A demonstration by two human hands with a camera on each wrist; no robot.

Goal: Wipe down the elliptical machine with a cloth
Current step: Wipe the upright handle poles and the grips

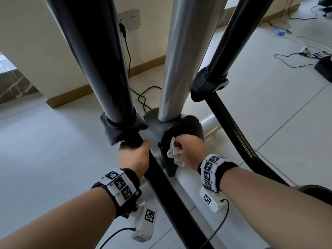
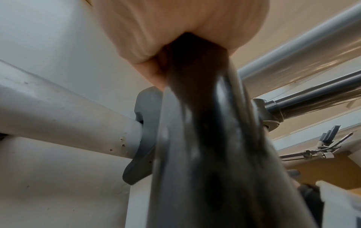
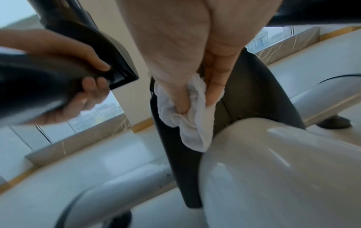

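The elliptical machine fills the head view: a silver centre post (image 1: 181,56), two black swing arms and a dark shroud (image 1: 186,130) at the post's base. My right hand (image 1: 188,150) grips a bunched white cloth (image 1: 175,152) and holds it against the shroud's near face; the right wrist view shows the cloth (image 3: 193,117) pinched between thumb and fingers on the dark shroud (image 3: 175,154). My left hand (image 1: 135,155) is wrapped round the left black bar (image 1: 161,184) just below its pivot joint (image 1: 116,128). The left wrist view shows the same bar (image 2: 207,138) running out of the closed palm (image 2: 175,30).
A white frame tube (image 1: 210,123) runs along the tiled floor under the shroud. The right black arm (image 1: 231,123) slants down to the right. A wall socket (image 1: 129,19) with a black cable (image 1: 143,97) sits behind the machine. Loose cables and devices (image 1: 305,54) lie on the floor far right.
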